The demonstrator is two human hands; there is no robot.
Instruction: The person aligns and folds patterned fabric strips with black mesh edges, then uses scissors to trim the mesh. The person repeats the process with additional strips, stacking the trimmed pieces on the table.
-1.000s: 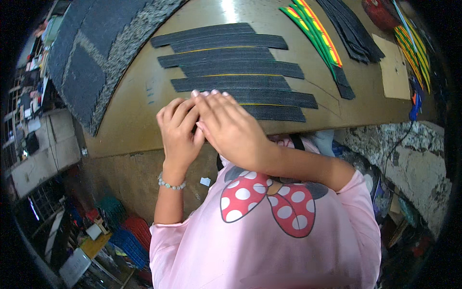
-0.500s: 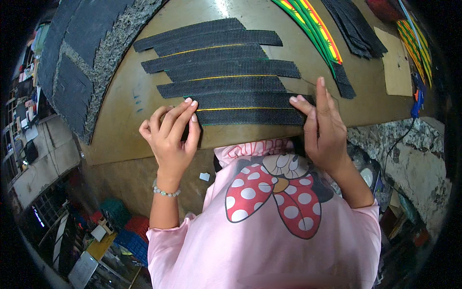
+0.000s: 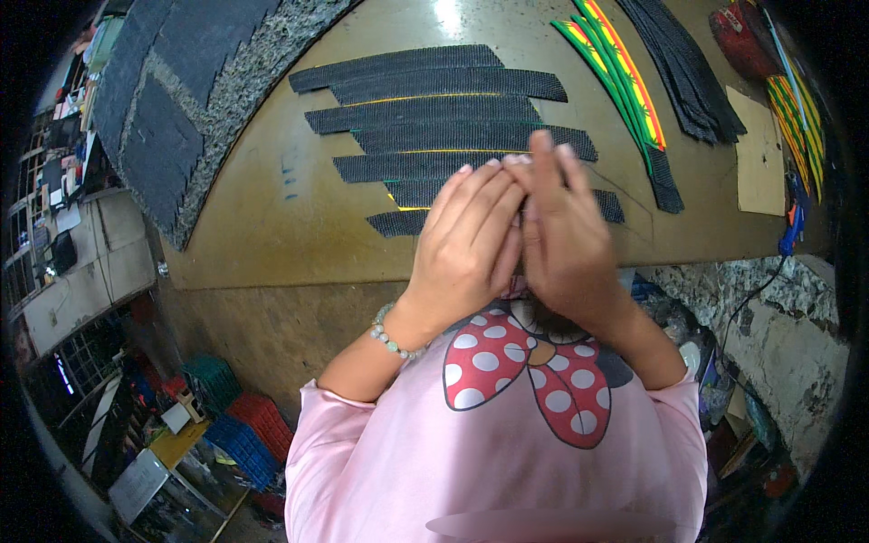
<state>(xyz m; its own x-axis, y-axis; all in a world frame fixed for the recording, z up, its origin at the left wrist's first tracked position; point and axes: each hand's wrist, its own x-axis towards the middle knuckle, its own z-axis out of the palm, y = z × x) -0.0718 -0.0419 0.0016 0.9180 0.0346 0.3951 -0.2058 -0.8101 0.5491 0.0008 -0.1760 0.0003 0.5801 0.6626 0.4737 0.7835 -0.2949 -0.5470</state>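
Surface: brown, smooth workbench top [image 3: 272, 226] fills the view beyond the hands, its straight edges bent by the lens.
Strips: long dark grey textured fabric strips with thin yellow edges [image 3: 434, 113] lie in a staggered row on the bench, each overlapping the next like shingles, likely so each one can be picked off singly.
Nearest strip: lowest dark strip [image 3: 398, 223] runs under both hands; only its left end and a short right end show.
Left hand: left hand [image 3: 466, 249], fingers straight and pressed together, lies flat over the nearest strips; whether it grips one I cannot tell.
Right hand: right hand [image 3: 566, 244], fingers also closed and straight, touches the left hand side to side; any hold is hidden.
Beyond right hand: green, yellow and red striped bands [image 3: 625, 81] beside a black mesh pile [image 3: 688, 72].
Far left: grey felt sheets [image 3: 163, 118].
Hidden: middle of the nearest strips, both palms, all fingertip contact.
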